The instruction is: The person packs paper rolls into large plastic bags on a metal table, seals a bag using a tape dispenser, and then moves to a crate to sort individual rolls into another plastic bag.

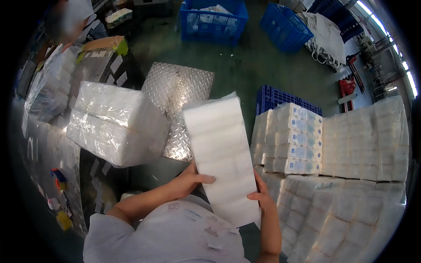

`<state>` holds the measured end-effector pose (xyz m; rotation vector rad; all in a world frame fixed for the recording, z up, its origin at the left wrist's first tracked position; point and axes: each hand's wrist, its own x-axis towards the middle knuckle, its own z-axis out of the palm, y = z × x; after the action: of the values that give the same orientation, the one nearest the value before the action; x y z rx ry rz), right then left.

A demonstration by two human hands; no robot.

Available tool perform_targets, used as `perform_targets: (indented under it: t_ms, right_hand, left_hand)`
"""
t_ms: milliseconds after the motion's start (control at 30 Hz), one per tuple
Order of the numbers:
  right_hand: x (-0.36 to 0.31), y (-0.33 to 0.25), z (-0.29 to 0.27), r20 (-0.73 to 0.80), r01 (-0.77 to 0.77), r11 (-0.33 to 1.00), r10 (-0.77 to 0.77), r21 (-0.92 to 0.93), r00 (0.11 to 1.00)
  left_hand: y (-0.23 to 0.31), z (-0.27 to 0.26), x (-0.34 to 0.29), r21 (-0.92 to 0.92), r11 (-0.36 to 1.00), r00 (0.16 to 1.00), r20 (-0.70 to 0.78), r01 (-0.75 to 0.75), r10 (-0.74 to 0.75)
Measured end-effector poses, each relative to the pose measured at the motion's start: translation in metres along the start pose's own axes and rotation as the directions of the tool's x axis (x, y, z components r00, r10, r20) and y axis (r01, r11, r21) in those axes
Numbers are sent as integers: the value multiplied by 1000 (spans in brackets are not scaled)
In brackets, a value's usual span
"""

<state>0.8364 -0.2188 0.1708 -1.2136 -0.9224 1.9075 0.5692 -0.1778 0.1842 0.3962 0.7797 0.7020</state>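
Note:
Between my two hands I hold a long white plastic-wrapped pack of what look like tissue rolls (pixel 221 149), tilted in front of my body. My left hand (pixel 191 179) grips its left edge, the thumb lying across the top face. On the opposite edge, my right hand (pixel 261 193) is closed with its thumb over the front; the fingers behind the pack are hidden. To the left, a large clear-wrapped white bundle (pixel 116 125) rests at the edge of a metal worktable (pixel 48 144).
Stacked wrapped packs (pixel 302 140) stand at right beside a blue pallet (pixel 285 98). A diamond-plate metal sheet (pixel 177 96) lies ahead. Blue crates (pixel 213 28) sit farther back, near piled white sacks (pixel 324 39). Tape rolls (pixel 64 220) are on the worktable. Another person (pixel 72 19) is at far left.

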Motion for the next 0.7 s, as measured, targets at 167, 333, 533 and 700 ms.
perform_targets:
  t_ms: [167,333,533,700]
  right_hand:
    - [15,-21,-38,-84,-69,997,72,36,994]
    - [54,-51,-100,-121,-61,998,62,11,991]
    - [129,-129,-175,-208,-54,996,67,70,976]
    - [184,-188,-233,-255,-33,994,58,100,965]
  left_hand:
    - [-1,22,51,-48,998,998,-40,45,-47]
    - [18,47,129,-58,994,995,-32,89,-91]
    - [82,86,253,-8,997,996,47,78,-77]
    - [126,116,347,-10,993,993,41,116,-115]
